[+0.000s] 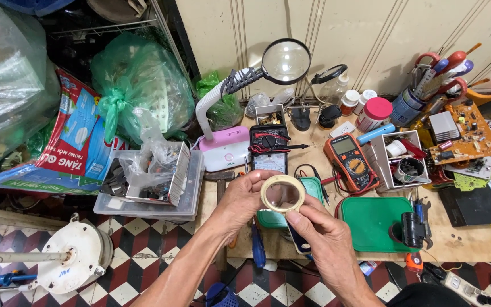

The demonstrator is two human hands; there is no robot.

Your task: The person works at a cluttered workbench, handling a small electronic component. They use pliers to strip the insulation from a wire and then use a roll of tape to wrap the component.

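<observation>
We hold a cream-coloured roll of tape (282, 193) in both hands.
Left hand (240, 202) and right hand (319, 233) fingers grasp its rim above the cluttered wooden surface (473, 241), near the orange multimeter (350, 162).

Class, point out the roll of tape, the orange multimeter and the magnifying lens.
roll of tape (267, 185), head view, left side of ring.
orange multimeter (352, 161), head view, body centre.
magnifying lens (286, 61), head view, glass centre.

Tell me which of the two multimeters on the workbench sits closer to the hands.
The black analog multimeter, directly behind the tape roll both hands hold; the orange digital multimeter lies farther right.
</observation>
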